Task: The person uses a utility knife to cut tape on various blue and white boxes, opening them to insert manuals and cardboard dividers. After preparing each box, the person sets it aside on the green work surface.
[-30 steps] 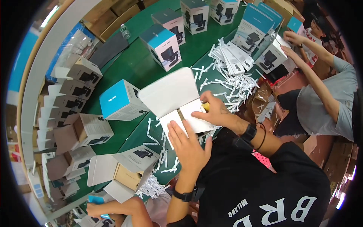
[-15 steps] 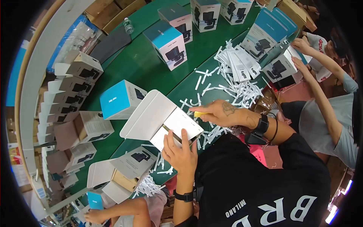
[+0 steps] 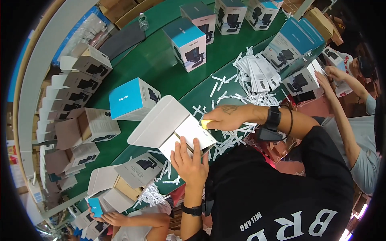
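A blue-topped box (image 3: pixel 128 100) stood on the green desk (image 3: pixel 161 74). Next, the open box (image 3: pixel 171 124) lay under the left hand (image 3: pixel 189 166), its fingers spread, unclenched; too hard a press could have creased the white flaps (image 3: pixel 198 131). Beside them, a yellow thing (image 3: pixel 206 123) was grasped in the right hand's (image 3: pixel 226 118) fingers; a slip could have scuffed the box.

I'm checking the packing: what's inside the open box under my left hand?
Two white flaps fold in over the open box, your left hand resting on them. A narrow gap shows between the flaps; whatever lies beneath is covered.
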Action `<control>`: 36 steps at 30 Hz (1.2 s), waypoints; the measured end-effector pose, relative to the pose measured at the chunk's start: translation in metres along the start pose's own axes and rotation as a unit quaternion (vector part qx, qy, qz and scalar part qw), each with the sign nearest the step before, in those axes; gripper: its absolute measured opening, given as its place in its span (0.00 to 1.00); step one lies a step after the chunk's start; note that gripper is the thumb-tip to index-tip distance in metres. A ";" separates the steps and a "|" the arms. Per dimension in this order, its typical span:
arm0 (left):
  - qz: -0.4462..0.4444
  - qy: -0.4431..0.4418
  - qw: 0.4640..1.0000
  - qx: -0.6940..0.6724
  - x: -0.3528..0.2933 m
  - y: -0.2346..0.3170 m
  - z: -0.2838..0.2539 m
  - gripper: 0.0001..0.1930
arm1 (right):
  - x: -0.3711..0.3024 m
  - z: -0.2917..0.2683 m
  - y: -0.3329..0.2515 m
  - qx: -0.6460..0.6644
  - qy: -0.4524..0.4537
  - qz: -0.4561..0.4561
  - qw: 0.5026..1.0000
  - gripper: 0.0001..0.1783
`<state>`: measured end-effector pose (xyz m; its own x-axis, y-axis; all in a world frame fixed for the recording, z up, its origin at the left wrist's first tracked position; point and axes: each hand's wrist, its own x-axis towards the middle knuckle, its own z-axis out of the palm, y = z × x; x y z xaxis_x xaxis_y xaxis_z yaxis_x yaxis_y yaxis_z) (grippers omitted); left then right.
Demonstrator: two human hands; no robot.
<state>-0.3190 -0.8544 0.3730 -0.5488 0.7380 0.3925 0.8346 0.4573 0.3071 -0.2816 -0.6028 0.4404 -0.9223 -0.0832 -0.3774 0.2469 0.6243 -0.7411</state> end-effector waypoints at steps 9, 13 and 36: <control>-0.007 0.005 1.000 -0.016 0.004 0.001 -0.003 0.32 | 0.003 -0.002 -0.016 -0.278 -0.024 -0.137 0.951 0.22; -0.018 0.010 1.000 -0.013 0.006 0.003 -0.008 0.29 | -0.054 -0.015 0.004 -0.003 -0.346 -0.112 0.932 0.26; 0.105 0.201 0.974 0.000 -0.021 -0.021 0.017 0.03 | 0.089 0.079 -0.097 -0.121 -0.041 -0.021 0.992 0.23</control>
<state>-0.3240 -0.8708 0.3440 -0.3393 0.5610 0.7551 0.9307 0.3168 0.1828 -0.3637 -0.7319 0.4348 -0.9003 -0.1709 -0.4003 0.1205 0.7859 -0.6065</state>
